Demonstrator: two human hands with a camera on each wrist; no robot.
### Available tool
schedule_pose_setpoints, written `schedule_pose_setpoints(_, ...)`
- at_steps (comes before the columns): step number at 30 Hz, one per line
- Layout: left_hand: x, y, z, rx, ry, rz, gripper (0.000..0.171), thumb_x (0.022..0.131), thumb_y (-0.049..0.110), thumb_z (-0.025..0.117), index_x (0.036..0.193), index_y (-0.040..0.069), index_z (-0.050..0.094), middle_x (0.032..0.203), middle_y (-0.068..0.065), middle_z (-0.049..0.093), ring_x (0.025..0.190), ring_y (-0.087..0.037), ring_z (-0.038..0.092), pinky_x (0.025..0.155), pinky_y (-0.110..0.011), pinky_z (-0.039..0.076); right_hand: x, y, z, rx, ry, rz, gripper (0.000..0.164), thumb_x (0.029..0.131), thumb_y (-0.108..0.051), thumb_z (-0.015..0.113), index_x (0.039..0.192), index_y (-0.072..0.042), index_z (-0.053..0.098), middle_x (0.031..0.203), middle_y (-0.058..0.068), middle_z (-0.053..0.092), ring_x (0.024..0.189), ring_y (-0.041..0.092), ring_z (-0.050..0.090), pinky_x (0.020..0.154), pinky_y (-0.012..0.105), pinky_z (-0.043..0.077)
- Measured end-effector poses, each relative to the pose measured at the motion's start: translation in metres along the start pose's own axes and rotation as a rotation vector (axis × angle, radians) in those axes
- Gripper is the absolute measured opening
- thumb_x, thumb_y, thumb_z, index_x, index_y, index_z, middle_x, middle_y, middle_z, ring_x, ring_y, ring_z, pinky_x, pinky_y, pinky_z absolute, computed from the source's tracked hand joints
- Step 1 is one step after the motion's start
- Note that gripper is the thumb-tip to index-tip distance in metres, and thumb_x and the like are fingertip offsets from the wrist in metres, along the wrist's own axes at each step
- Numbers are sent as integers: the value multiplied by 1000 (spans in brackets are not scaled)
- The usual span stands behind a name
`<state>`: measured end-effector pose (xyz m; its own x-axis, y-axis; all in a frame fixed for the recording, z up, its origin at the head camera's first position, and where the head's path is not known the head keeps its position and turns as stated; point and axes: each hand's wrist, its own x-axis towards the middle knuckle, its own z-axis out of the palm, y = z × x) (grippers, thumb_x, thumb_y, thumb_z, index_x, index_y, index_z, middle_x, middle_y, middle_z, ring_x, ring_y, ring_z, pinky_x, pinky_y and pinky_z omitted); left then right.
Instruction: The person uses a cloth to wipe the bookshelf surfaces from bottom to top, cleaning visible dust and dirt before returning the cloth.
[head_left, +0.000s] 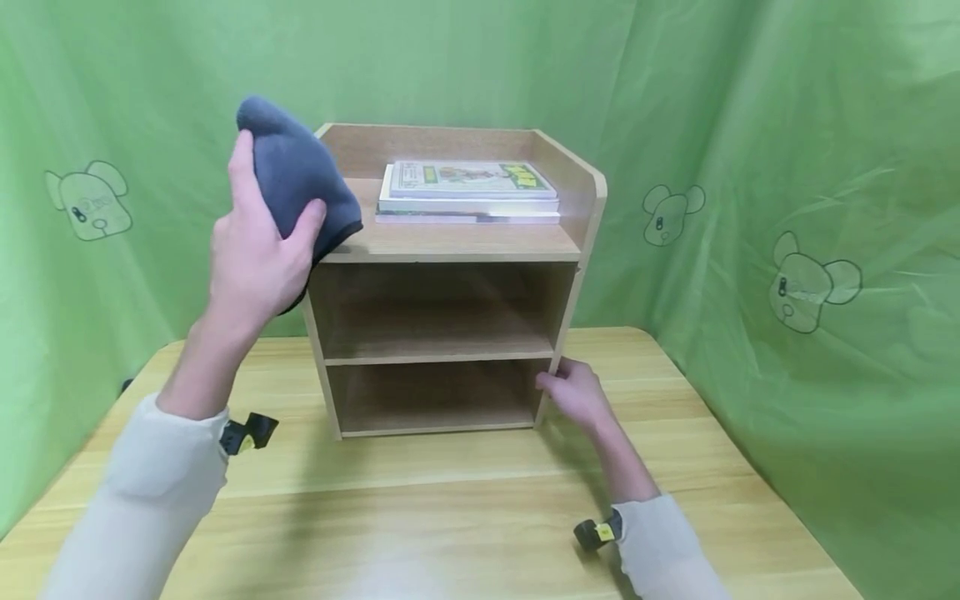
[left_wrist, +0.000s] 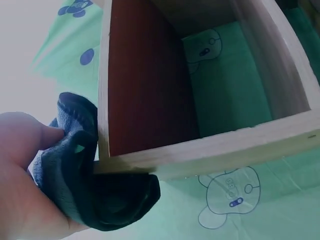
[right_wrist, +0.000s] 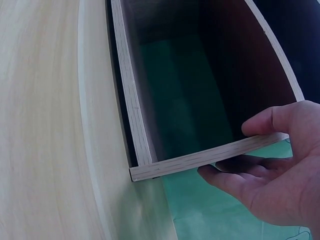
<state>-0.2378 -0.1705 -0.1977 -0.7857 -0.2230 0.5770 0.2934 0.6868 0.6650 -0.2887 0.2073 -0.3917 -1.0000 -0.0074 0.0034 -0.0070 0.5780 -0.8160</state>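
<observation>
Grey-blue fabric fills your left hand (head_left: 251, 233): the cloth (head_left: 296, 167) is at the upper left of the wooden shelf (head_left: 441, 361), folded over the front edge of its left side panel, as your left wrist view shows. That arm reaches forward and up from the lower left, the back of the hand toward you, the index finger stretched up along the cloth's left side and the thumb across its lower part. Your grip pinches the fabric between thumb and fingers.

Your right hand (head_left: 577, 396) is low at the right side panel, its forearm slanting up and leftward from the lower right. You pinch the panel there, thumb on the inner face of the bottom compartment, fingers against the outside.

In the head view the cloth's long axis slants from upper left to lower right; its rounded end points up and left, and a dark-edged corner points right and down. The shelf stands upright on the table (head_left: 375, 517), long axis vertical, open compartments facing you. Stacked books (head_left: 468, 192) lie flat on its top, before a green curtain (head_left: 465, 58).
</observation>
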Motion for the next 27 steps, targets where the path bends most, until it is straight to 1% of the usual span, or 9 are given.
schedule_pose_setpoints(3, -5, -5, -3, -10, -21, 25, 87, 97, 44, 57, 162, 41, -1, 145, -32, 51, 129, -51, 53, 108, -62, 38, 0, 0, 0, 1, 4, -2, 46, 91, -20, 60, 129, 7, 61, 89, 11, 61, 74, 20, 49, 63, 30, 45)
schedule_pose_setpoints(5, -8, -8, -2, -20, -8, 61, 86, 98, 41, 58, 162, 43, 0, 145, -30, 52, 130, -48, 53, 109, -61, 39, 0, 0, 0, 1, 4, -4, 46, 91, -19, 60, 129, 7, 61, 88, 10, 61, 74, 20, 50, 63, 30, 45)
schedule_pose_setpoints(9, -16, -19, 7, -26, 91, 184, 84, 99, 30, 63, 162, 41, 9, 145, -25, 55, 129, -42, 57, 109, -57, 42, 0, -1, 0, 0, 4, -2, 45, 91, -20, 60, 128, 6, 62, 88, 9, 61, 74, 19, 50, 63, 30, 45)
schedule_pose_setpoints(13, -26, -30, 17, -9, 207, 347, 81, 96, 17, 69, 162, 30, 23, 148, -15, 55, 130, -38, 59, 108, -53, 46, 0, 0, 0, -2, 5, -1, 46, 91, -21, 60, 129, 6, 61, 84, 8, 57, 70, 18, 46, 60, 30, 43)
schedule_pose_setpoints(16, -35, -37, 23, -7, 251, 425, 79, 95, 11, 70, 161, 20, 29, 153, -9, 51, 132, -36, 57, 106, -54, 48, 0, 0, 0, -6, 6, -1, 47, 91, -21, 60, 130, 6, 61, 88, 11, 60, 72, 19, 48, 61, 30, 44)
schedule_pose_setpoints(19, -44, -45, 31, -11, 275, 477, 75, 94, 9, 71, 159, 13, 34, 154, -11, 49, 133, -38, 56, 101, -58, 50, 0, 1, 0, -9, 8, -5, 48, 92, -20, 60, 132, 7, 60, 104, 19, 68, 84, 23, 56, 70, 31, 49)
schedule_pose_setpoints(22, -54, -57, 40, 1, 287, 531, 72, 91, 4, 71, 156, 10, 40, 152, -18, 51, 126, -43, 60, 92, -63, 53, 0, 2, 0, -1, 8, -7, 49, 92, -20, 61, 133, 7, 59, 118, 25, 68, 95, 27, 60, 78, 33, 52)
schedule_pose_setpoints(24, -61, -66, 45, 30, 276, 568, 72, 88, -2, 72, 153, 9, 44, 151, -22, 50, 116, -46, 64, 84, -62, 55, 0, 2, 1, 4, 9, -8, 48, 93, -20, 61, 132, 7, 59, 119, 25, 68, 96, 27, 60, 79, 32, 52)
schedule_pose_setpoints(27, -74, -82, 51, 81, 250, 618, 76, 79, -12, 71, 149, 6, 49, 150, -27, 48, 103, -49, 68, 72, -60, 58, 0, 1, 1, 7, 12, -12, 46, 92, -20, 61, 130, 7, 61, 112, 22, 69, 90, 25, 59, 74, 31, 51)
